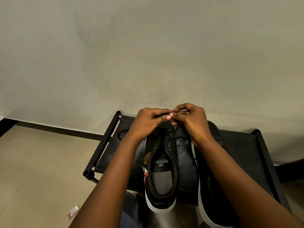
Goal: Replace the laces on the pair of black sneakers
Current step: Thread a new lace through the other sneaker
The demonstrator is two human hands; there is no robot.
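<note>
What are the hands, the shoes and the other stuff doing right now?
left hand: fingers curled, pinching something small; what it is, cannot tell
right hand: fingers curled, pinching the same spot
left sneaker: upright on the rack, eyelets look empty
right sneaker: beside it, partly hidden by the arm
black rack: standing against the wall
small packet: lying on the floor

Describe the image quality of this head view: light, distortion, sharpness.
Head view: dim, warm light, so the black sneakers merge with the dark rack; wide-angle lens bows the baseboard and stretches the forearms; left hand and right hand slightly soft, so what they pinch is unclear; no glare.
</note>
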